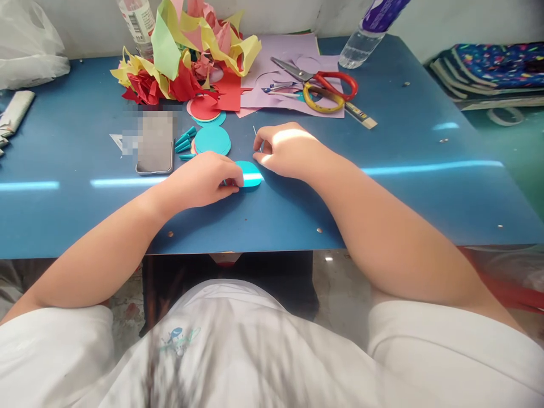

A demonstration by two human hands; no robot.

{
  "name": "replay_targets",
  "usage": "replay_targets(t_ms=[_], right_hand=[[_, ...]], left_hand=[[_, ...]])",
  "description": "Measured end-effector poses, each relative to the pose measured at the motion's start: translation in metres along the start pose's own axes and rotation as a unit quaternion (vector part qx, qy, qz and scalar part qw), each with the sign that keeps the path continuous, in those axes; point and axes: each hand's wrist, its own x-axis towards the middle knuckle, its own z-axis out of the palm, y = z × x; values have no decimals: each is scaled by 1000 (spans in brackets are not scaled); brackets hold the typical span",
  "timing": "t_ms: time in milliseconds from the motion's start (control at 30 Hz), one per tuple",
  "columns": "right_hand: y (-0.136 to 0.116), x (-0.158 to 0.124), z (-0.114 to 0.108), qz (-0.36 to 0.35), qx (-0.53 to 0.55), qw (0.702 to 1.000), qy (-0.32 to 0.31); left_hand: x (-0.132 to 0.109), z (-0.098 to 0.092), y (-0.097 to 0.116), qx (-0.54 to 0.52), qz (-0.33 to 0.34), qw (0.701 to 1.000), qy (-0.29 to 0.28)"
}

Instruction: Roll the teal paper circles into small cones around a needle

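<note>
At the near middle of the blue table (425,187), a teal paper piece (251,173) lies flat between both hands. The left hand (204,181) is closed narrow, fingertips pinched on the piece's left edge. The right hand (287,150) is curled narrow just beside the piece's upper right edge. A thin pale sliver (255,131) stands above its fingertips, and it cannot be told whether the hand grips it.

Surrounding items:
- Just beyond the left hand: a stack of teal circles (212,140), with small teal rolls (185,141) at its left side.
- Left of the rolls: a phone (155,144), face blurred.
- Farther back: a red circle (204,107) and a heap of coloured paper scraps (187,56).
- Behind the right hand, on lilac sheets (293,51): red-handled scissors (323,79), a yellow ring (323,101) and a ruler (361,116).
- At the far edge: a clear bottle (138,22) and a purple-labelled bottle (369,28).
- Far left: a plastic bag (25,51).

Nothing lies between the hands and the piece. The nearest clutter, the circle stack, sits just behind the left knuckles.

Writing: the bottle labels and the ruler's markings (too small here) cannot be read.
</note>
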Motion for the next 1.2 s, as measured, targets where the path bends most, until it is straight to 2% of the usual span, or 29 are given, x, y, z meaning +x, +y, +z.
replay_targets(t_ms=[67,167,300,400,500,767,833,933,1000,1200], right_hand=[[2,-2,-1,-26,8,1000,10],[4,-7,-5,-117,44,992,21],[3,-15,-16,-195,71,975,-86],[4,-16,-20,-197,84,963,-162],[6,-15,-19,-182,87,961,-187],[3,-22,-19,-219,69,952,-201],[0,-24,-19,-243,57,951,-183],[-3,-24,-16,-275,41,953,-117],[-4,-23,-13,-273,34,957,-94],[0,-20,-9,-241,25,964,-106]], left_hand=[[0,-3,2,-5,-24,1000,-8],[-1,-2,-1,-31,-30,999,1],[-2,2,-7,-41,-12,999,17],[0,2,-10,-45,-6,999,13],[0,0,-9,-53,-9,999,7],[-3,-5,-1,-82,-9,996,-31],[-2,-5,-1,-94,-8,995,-36],[0,-5,-1,-80,-17,997,-7],[0,-4,-3,-62,-30,997,17],[-1,-3,-7,-60,-56,996,20]])
